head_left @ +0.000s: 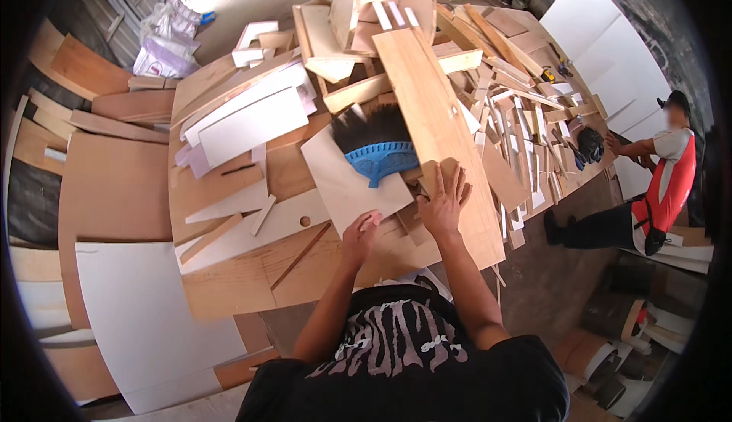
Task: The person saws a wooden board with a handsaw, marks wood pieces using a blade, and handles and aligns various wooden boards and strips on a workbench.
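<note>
The long board (436,121) is smooth wood, the brush (379,160) plastic.

Plastic bags (164,50) sit at upper left, and a co-worker (675,174) stands right, near a white panel (598,44).

A wooden table (225,294) carries a pale board (329,174), a white plank (284,229) with a round hole, a thin stick (302,255) and heaped wood scraps (540,128).

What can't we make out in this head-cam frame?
Head view:
- Whatever lies under the long board: the board covers it.
- Whether the left hand touches the pale panel: its fingers hide any contact.
- Face of the co-worker: blurred.
- Outer ends of the lower-left boards: cut off by the dark rim.
</note>
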Demonstrator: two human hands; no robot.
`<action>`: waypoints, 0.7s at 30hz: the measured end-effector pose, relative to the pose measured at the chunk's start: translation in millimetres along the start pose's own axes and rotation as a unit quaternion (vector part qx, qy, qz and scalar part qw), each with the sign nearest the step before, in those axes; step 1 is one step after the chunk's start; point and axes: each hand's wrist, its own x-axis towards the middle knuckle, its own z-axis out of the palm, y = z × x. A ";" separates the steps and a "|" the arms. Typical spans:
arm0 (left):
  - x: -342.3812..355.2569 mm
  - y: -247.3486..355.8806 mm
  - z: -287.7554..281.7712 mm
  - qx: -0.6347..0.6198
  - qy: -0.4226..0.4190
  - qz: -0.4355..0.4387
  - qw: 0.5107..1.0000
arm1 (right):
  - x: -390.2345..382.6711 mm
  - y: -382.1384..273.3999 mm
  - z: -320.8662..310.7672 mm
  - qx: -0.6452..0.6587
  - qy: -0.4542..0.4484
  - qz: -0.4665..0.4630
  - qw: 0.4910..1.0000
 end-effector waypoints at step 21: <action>-75.9 -31.8 -115.0 0.234 0.051 0.171 0.956 | -144.9 -22.8 75.5 0.296 -0.105 0.037 0.949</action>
